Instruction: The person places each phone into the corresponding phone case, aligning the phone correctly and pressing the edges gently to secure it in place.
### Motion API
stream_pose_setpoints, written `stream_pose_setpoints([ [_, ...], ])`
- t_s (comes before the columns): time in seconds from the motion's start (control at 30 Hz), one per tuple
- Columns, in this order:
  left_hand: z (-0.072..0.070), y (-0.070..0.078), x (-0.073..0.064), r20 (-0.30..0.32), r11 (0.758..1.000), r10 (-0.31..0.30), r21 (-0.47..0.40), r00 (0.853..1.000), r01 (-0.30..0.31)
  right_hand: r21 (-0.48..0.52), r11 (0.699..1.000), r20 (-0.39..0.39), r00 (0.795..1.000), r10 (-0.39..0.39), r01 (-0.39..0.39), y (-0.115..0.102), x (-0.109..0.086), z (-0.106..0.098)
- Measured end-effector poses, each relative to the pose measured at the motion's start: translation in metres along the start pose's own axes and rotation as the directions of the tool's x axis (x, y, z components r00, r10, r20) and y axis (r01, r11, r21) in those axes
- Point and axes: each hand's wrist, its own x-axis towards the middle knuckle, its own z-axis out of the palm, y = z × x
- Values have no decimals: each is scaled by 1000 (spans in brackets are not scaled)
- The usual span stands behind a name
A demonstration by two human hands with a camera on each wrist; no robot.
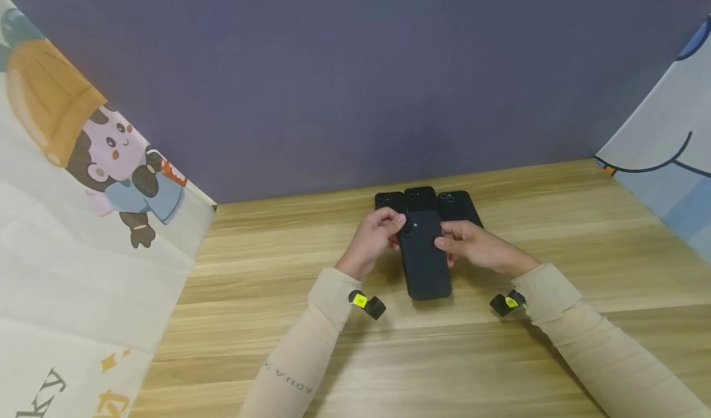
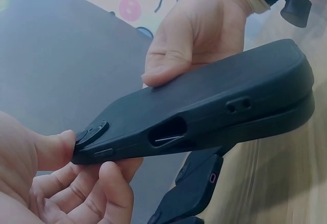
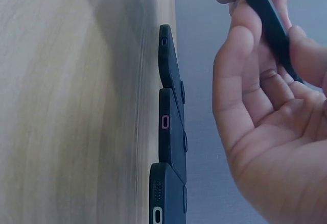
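A black phone case is held above the table between both hands, back up, its camera ring at the far end. In the left wrist view, the side of the phone case shows an oval slot with a thin bright line inside; whether a phone fills it is unclear. My left hand pinches the corner by the camera ring, thumb on top and fingers beneath. My right hand grips the opposite long edge, its thumb on the back. Beyond lie three more phones in black cases: left, middle and right.
The wooden table ends at a grey-purple panel behind the phones. A cartoon-printed sheet borders the left side, and another printed sheet the right. Each wrist wears a black strap.
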Motion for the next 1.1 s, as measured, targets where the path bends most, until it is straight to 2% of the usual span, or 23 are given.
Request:
stream_pose_setpoints([
  [0.27,-1,-1,0,-29,1000,-7,15,1000,8,29,999,19,999,30,-31,-2,1,0],
  [0.57,-2,-2,1,-53,1000,-23,-3,998,22,56,998,53,998,28,-31,-2,1,2],
  [0.77,-2,-2,1,-32,1000,-16,-2,999,16,58,998,24,1000,19,-21,-3,0,3],
  [1.1,-3,-5,2,8,999,-33,10,999,33,35,998,-47,997,53,-52,-3,1,3],
])
